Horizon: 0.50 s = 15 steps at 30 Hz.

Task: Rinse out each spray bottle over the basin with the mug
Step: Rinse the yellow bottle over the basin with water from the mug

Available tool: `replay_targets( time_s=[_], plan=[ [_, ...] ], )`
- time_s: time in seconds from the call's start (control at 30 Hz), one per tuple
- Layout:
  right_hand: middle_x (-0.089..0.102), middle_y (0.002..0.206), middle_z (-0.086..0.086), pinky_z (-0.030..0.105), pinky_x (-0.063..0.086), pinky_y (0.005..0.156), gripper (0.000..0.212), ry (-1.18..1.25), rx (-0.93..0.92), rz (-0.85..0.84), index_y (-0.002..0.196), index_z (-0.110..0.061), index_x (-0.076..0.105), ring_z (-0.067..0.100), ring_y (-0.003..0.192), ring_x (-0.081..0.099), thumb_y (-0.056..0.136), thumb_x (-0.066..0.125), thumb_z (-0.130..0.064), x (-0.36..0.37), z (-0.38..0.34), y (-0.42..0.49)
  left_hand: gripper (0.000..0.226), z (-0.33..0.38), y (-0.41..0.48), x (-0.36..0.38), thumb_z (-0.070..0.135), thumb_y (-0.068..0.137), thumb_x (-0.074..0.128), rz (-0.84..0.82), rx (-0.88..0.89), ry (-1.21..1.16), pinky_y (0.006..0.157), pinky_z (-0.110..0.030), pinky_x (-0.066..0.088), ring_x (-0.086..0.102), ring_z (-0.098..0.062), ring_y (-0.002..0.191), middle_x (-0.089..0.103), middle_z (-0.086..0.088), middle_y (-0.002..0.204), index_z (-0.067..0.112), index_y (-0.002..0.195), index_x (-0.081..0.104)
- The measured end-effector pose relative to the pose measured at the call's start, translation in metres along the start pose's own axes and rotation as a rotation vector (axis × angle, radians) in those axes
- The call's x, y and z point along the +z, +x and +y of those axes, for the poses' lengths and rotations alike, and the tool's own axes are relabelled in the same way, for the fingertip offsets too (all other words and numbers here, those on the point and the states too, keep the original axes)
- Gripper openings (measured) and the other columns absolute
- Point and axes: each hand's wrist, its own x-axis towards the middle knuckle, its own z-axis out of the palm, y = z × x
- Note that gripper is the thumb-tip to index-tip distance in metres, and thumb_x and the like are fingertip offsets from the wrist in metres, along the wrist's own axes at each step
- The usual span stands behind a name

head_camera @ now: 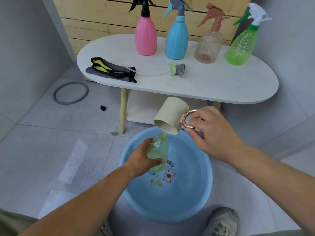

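Over the blue basin (pixel 196 198), our left hand (pixel 143 160) wraps its fingers around the pale green bottle (pixel 157 154), neck aimed at 1 o'clock, while our right hand (pixel 213 133) pinches the copper handle of the tipped cream mug (pixel 170 114). We should tip slowly, lip close above the opening, so the stream enters cleanly. The removed sprayer head (pixel 176 70) lies on the white table (pixel 221 86) at 12 o'clock.

My basin (pixel 202 198) looks glossy plastic, the mug (pixel 172 114) matt with a shiny coppery handle (pixel 187 119), the bottle (pixel 158 152) translucent
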Motion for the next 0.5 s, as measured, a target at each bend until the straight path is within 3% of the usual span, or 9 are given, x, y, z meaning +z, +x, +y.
replay_targets(
  time_s=[0.23, 0.37, 0.43, 0.5],
  plan=[
    [0.060, 0.093, 0.002, 0.028, 0.041, 0.086, 0.016, -0.097, -0.120, -0.018, 0.086, -0.010, 0.070, 0.028, 0.093, 0.052, 0.092, 0.062, -0.023, 0.003, 0.001, -0.001, 0.081, -0.004, 0.003, 0.001, 0.031, 0.080, 0.086, 0.013, 0.005, 0.007, 0.065, -0.005, 0.042, 0.054, -0.011, 0.115, 0.055, 0.008, 0.134, 0.029, 0.147, 0.042],
    [0.064, 0.089, -0.003, 0.027, 0.046, 0.080, 0.017, 0.138, 0.235, -0.101, 0.090, -0.018, 0.072, 0.021, 0.087, 0.057, 0.095, 0.060, -0.029, 0.016, -0.001, -0.005, 0.077, -0.008, 0.003, 0.000, 0.028, 0.080, 0.086, 0.002, 0.002, -0.012, 0.061, -0.004, 0.046, 0.058, 0.000, 0.103, 0.058, 0.007, 0.128, 0.028, 0.144, 0.044],
    [0.062, 0.079, -0.003, 0.014, 0.039, 0.065, 0.024, 0.250, 0.489, -0.177, 0.080, -0.020, 0.069, 0.013, 0.076, 0.057, 0.096, 0.058, -0.034, 0.024, 0.004, -0.005, 0.076, -0.011, 0.003, -0.001, 0.028, 0.078, 0.087, 0.006, -0.008, -0.020, 0.062, -0.005, 0.047, 0.058, 0.003, 0.101, 0.060, 0.007, 0.125, 0.028, 0.142, 0.046],
    [0.057, 0.067, 0.001, 0.016, 0.032, 0.050, 0.037, 0.317, 0.688, -0.267, 0.073, -0.011, 0.062, 0.015, 0.062, 0.051, 0.097, 0.056, -0.038, 0.038, 0.012, -0.009, 0.076, -0.015, 0.003, -0.001, 0.029, 0.077, 0.088, 0.010, -0.021, -0.018, 0.065, -0.008, 0.048, 0.060, 0.001, 0.101, 0.062, 0.008, 0.122, 0.028, 0.141, 0.047]
  ],
)
